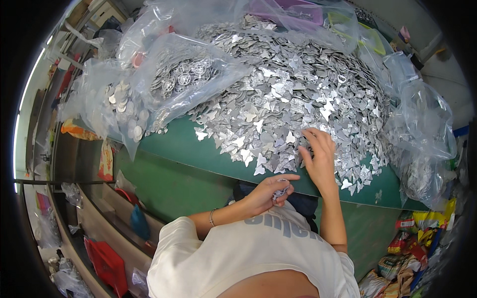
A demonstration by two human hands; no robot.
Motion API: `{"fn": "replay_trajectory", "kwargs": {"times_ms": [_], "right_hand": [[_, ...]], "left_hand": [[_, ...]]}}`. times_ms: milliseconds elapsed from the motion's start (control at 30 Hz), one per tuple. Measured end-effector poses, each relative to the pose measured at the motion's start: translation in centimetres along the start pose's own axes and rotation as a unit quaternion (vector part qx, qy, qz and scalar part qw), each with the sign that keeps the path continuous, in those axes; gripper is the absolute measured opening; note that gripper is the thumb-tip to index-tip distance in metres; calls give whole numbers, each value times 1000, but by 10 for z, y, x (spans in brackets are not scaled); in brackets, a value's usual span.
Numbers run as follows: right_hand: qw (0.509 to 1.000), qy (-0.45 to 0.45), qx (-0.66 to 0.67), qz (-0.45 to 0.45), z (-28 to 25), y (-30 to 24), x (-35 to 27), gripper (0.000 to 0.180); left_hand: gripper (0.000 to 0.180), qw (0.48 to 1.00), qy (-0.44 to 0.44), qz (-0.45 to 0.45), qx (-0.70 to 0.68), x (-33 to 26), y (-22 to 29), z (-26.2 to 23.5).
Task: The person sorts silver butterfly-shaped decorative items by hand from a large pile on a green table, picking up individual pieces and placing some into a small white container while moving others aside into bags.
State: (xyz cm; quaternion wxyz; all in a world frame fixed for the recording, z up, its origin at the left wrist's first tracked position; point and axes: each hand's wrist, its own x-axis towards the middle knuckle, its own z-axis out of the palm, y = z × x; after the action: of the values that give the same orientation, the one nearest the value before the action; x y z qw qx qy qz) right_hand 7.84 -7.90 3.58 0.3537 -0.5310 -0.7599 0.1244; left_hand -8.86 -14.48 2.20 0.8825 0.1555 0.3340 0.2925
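A large heap of small flat silver metal pieces (278,99), many with a butterfly-like outline, is spread over the green table (174,141). Close to my body, at the table's near edge, my left hand (271,191) is curled around several silver metal pieces (281,190), with the index finger stretched to the right. My right hand (320,159) reaches onto the near side of the heap. Its thumb and fingers are apart, and the fingertips touch or hover just over the pieces. I see nothing held in it.
Clear plastic bags with ring-shaped pieces (184,74) and round discs (119,97) lie on the left. Another clear bag (422,129) hangs at the right edge. Behind the heap are a purple tray (293,11) and a yellow-green tray (370,39). Colourful packets (405,248) lie lower right.
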Motion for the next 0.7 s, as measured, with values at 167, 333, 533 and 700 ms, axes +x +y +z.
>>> {"fn": "replay_trajectory", "kwargs": {"times_ms": [167,333,533,700], "right_hand": [[994,-33,-60,-85,41,-1,26,42],[980,-101,-152,-78,43,-1,11,46],[995,-46,-83,-27,40,2,17,18],[981,0,-170,-96,80,-9,40,23]], "left_hand": [[16,996,-18,-25,-89,-2,-4,-17],[21,986,21,-14,-162,-9,-9,-23],[19,982,-21,7,-189,-19,-10,-34],[25,971,-99,26,-215,-30,-12,-52]]}}
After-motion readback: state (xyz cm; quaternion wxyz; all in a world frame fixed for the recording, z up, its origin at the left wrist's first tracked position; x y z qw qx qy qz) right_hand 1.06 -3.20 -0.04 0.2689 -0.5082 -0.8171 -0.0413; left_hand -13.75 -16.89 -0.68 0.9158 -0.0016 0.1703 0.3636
